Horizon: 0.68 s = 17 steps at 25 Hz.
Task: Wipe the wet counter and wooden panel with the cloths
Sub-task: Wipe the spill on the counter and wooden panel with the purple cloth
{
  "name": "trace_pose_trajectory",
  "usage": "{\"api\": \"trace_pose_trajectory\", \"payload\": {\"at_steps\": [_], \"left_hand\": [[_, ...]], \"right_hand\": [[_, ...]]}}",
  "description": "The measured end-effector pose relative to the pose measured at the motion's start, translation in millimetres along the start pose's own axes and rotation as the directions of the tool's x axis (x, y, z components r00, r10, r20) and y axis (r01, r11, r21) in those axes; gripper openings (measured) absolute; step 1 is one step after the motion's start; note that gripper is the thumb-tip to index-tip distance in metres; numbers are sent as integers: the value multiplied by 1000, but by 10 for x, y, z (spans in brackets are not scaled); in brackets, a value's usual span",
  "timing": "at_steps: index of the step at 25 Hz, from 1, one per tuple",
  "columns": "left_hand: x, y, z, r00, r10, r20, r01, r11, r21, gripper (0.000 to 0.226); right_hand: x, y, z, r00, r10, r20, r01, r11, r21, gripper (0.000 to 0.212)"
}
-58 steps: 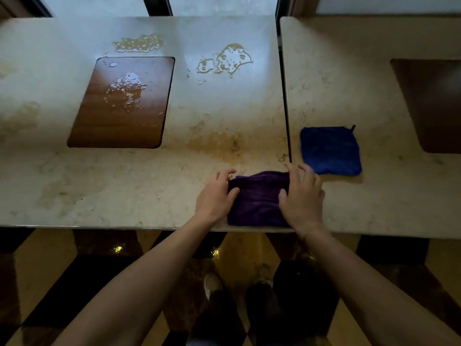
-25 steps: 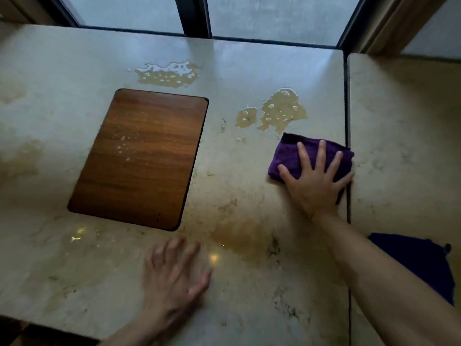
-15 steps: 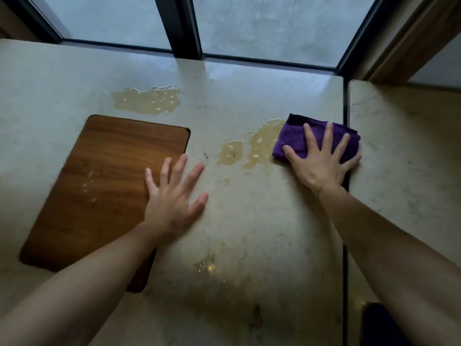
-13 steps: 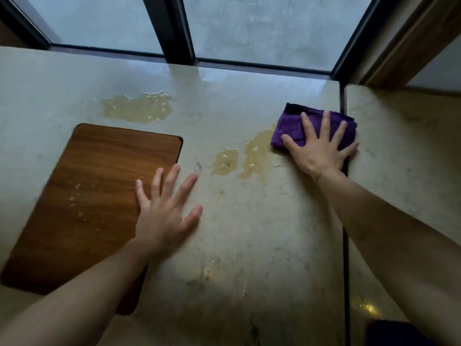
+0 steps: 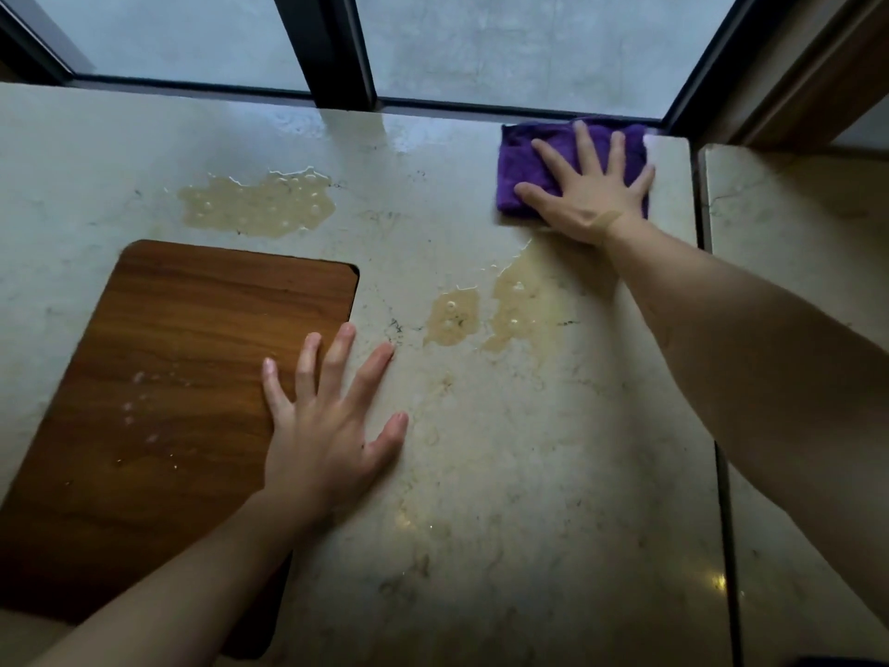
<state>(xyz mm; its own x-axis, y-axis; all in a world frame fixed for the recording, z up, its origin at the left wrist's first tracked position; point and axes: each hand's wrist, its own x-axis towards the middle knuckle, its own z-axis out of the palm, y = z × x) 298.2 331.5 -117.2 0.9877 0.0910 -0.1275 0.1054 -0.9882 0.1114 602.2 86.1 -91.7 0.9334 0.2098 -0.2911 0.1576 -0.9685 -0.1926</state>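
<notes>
A folded purple cloth (image 5: 522, 173) lies at the far right corner of the marble counter (image 5: 481, 498), close to the window. My right hand (image 5: 589, 185) presses flat on it with spread, straight fingers. My left hand (image 5: 327, 426) rests open and flat, across the right edge of the inset wooden panel (image 5: 168, 377) and the marble beside it. Small water drops sit on the panel. One puddle (image 5: 257, 202) lies behind the panel. Two more puddles (image 5: 500, 310) lie between my hands.
A dark window frame (image 5: 336, 50) runs along the counter's far edge. A narrow dark gap (image 5: 721, 474) separates this counter from a second marble counter (image 5: 793, 243) on the right. A wooden frame (image 5: 813, 74) stands at the far right.
My right hand has slid the purple cloth away from me, past the right puddle to the far corner by the window. My left hand stays flat by the panel's edge.
</notes>
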Motion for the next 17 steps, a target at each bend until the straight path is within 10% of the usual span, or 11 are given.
{"api": "trace_pose_trajectory", "payload": {"at_steps": [7, 17], "left_hand": [[1, 13, -55, 1000, 23, 1, -22, 998, -59, 70], [10, -120, -182, 986, 150, 67, -142, 985, -101, 69]], "right_hand": [[-1381, -291, 522, 996, -89, -22, 88, 996, -30, 73], [-4828, -752, 1633, 929, 367, -46, -365, 930, 54, 77]]}}
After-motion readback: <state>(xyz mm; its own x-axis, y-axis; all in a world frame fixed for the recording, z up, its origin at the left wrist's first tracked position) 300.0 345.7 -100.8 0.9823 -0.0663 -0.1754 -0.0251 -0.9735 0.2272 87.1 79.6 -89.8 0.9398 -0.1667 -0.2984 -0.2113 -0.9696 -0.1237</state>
